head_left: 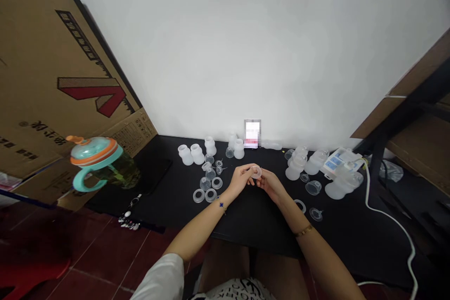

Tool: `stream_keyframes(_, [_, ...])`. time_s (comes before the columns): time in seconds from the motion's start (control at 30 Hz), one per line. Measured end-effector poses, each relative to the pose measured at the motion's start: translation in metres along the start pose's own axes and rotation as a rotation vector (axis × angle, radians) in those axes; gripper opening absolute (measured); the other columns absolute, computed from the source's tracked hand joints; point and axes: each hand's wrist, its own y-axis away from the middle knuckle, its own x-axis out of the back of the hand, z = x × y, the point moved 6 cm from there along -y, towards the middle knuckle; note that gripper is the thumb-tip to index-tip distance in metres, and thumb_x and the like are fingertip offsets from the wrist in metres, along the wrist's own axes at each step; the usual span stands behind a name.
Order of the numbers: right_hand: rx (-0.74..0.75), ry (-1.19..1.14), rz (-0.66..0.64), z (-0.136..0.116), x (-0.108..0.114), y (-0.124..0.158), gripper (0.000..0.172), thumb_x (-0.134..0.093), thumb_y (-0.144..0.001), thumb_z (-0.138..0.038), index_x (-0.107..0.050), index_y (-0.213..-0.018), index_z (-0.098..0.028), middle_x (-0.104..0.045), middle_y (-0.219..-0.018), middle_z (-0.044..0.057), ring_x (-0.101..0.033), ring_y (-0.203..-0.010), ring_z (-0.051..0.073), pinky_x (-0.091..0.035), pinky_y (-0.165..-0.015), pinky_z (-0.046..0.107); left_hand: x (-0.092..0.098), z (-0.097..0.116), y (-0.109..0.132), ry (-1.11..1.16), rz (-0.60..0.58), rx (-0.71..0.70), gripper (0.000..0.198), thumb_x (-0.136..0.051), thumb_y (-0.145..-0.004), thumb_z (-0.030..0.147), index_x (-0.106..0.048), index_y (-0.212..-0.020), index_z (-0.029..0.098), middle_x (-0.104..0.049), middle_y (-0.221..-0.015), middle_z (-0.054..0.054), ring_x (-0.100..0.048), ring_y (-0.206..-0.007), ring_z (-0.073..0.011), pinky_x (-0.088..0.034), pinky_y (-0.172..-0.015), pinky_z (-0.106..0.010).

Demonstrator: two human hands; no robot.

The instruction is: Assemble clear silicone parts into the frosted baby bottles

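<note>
In front of me, both hands meet over the black table on a translucent bottle collar ring (258, 169). My left hand (241, 179) is closed on its left side, and my right hand (270, 183) grips the right side with bent fingers. Whether a nipple sits inside the ring I cannot tell. Left of the hands lie several collar rings (198, 195) and clear dome caps (205, 183). White baby bottles (197, 154) stand behind them. To the right are another ring (300, 206), a clear nipple (316, 214) and a clear cap (313, 188).
Assembled bottles (296, 167) stand at the right beside a labelled plastic box (342, 163) and a white cable (369, 183). A turquoise jug (105, 164) is at the left, near a cardboard box (45, 65). A blurred card (252, 133) leans against the wall.
</note>
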Motion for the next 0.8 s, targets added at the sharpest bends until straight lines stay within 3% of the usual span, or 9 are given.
stream_keyframes(0.5, [0.008, -0.003, -0.007, 0.0094, 0.0062, -0.0081, 0.029, -0.082, -0.070, -0.044, -0.069, -0.074, -0.018, -0.059, -0.059, -0.002, -0.048, -0.048, 0.009, -0.038, -0.050, 0.025, -0.0003, -0.0067, -0.0012, -0.048, 0.001, -0.021, 0.054, -0.066, -0.086, 0.058, -0.076, -0.111, 0.011, -0.071, -0.071, -0.006, -0.058, -0.047, -0.0103, -0.037, -0.045, -0.019])
stream_keyframes(0.8, [-0.010, -0.004, -0.015, 0.0062, -0.0011, -0.0034, 0.029, -0.080, -0.070, -0.043, -0.067, -0.072, -0.017, -0.062, -0.059, 0.000, -0.049, -0.047, 0.009, -0.037, -0.049, 0.025, -0.0011, -0.0087, -0.0018, -0.058, 0.001, -0.015, 0.054, -0.066, -0.086, 0.057, -0.076, -0.111, 0.010, -0.072, -0.069, -0.007, -0.058, -0.046, -0.0105, -0.038, -0.045, -0.020])
